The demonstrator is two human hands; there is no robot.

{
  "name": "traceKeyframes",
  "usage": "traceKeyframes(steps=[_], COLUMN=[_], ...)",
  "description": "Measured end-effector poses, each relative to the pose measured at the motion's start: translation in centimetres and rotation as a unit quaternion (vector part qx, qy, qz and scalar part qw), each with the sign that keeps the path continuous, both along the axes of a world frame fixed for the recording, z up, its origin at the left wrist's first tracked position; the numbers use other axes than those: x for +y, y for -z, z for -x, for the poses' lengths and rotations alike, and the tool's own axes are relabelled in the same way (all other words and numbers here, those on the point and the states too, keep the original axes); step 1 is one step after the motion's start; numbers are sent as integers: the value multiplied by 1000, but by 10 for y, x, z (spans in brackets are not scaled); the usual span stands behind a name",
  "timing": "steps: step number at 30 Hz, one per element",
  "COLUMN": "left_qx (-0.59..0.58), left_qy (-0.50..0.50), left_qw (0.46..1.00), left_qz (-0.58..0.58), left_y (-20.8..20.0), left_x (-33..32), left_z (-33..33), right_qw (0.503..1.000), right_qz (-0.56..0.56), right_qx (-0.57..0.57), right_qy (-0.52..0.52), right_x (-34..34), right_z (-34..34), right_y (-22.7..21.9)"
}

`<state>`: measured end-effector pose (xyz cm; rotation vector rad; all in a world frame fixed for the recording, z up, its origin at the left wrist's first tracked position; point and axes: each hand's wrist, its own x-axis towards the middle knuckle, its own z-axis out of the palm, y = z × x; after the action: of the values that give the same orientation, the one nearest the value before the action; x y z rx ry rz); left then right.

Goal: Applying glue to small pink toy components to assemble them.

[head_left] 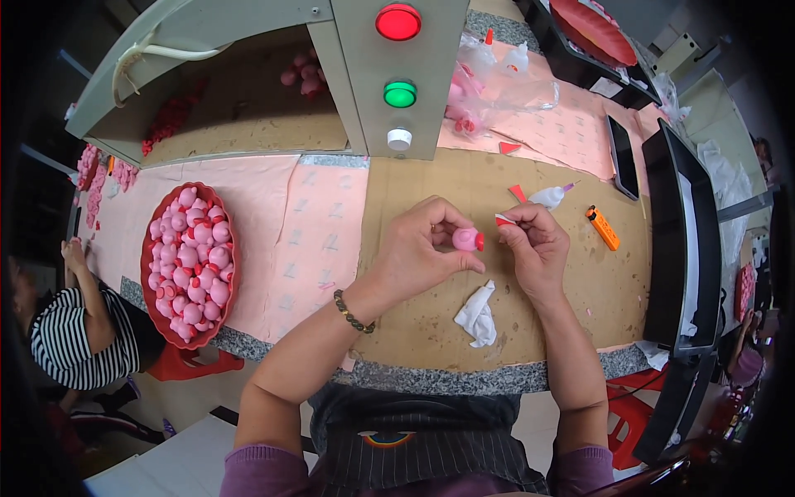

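Over the brown cardboard mat (pixel 397 323), my left hand (pixel 418 248) pinches a small round pink toy figure (pixel 466 239) with a red part on its right side. Just to the right, my right hand (pixel 538 248) is closed, with a small red-and-white piece (pixel 503 220) between thumb and fingers. The two things are close but apart. Behind my right hand lie a white squeeze bottle (pixel 546 197) with a thin purple tip and a red triangular scrap (pixel 517 192). A crumpled white tissue (pixel 478 315) rests below my hands.
At left stands a red scalloped tray (pixel 229 290) heaped with pink figures. A grey machine housing (pixel 352 74) with coloured buttons rises ahead. On the right are an orange lighter (pixel 603 229), a phone (pixel 623 157) and a black bin (pixel 681 232). Another person (pixel 83 331) sits far left.
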<state>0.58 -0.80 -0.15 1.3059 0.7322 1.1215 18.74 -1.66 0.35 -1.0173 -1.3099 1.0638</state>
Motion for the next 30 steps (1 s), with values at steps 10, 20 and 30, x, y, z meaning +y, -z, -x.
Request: traceKeyframes(steps=[10, 20, 30], left_qx=[-74, -80, -71], left_qy=[92, 117, 101], left_qw=[986, 973, 989], left_qz=[118, 181, 85], left_y=[-3, -4, 0], left_x=[5, 7, 4], left_z=[3, 4, 1], right_qw=[999, 978, 974], right_qz=[3, -161, -127], right_qx=[-4, -132, -185], right_qy=[-42, -27, 24], right_x=[-4, -10, 0], right_z=[-3, 10, -1], right_y=[-6, -18, 2])
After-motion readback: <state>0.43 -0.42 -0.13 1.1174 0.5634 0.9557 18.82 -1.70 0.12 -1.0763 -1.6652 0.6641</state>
